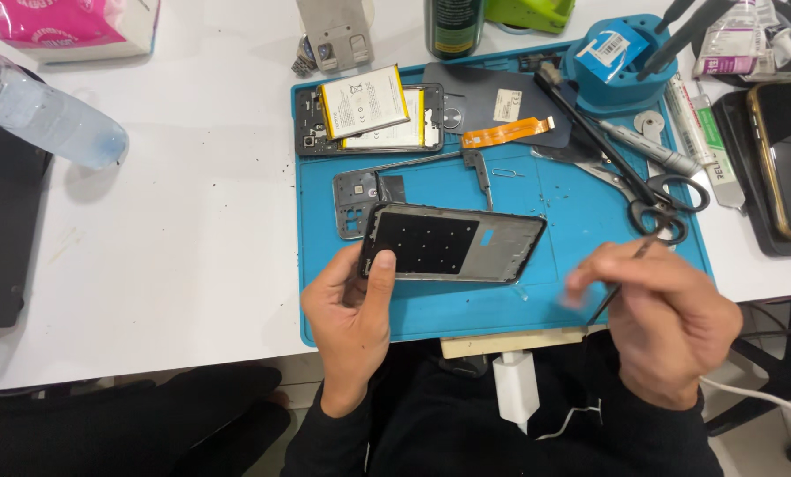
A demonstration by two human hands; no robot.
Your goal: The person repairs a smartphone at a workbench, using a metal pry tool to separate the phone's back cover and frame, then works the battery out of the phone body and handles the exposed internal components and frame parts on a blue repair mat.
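The white table [174, 256] fills most of the frame, and the blue mat [581, 212] sits on its right half, running from the upper middle down almost to the near edge, so small bits stay on the rubber rather than rolling onto the white top. The left half of the table is the roomy part, with only a water bottle [46, 119] lying in the upper left and a pink pack [73, 26] above it. The right edge is tight: a phone [789, 159] on a dark pad sits at the far right, and scissors [656, 199] lie just above the right hand. Centre frame, the phone frame [453, 245] is held up off the mat, tilted, its left end pinched in the left hand [351, 309] with the thumb on top, which leaves the long right side free to get at. The right hand [669, 322] is closed around a thin dark tool [625, 278] (it's motion-blurred, so I can't tell the tip), and it sits just right of the frame, not touching it. Above the frame, a second grey frame piece [369, 199] lies flat on the mat, and above that a phone body with its battery [365, 102] on top. An orange flex cable [506, 132] rests on a dark back cover [493, 102], near the blue holder [621, 62] up top.
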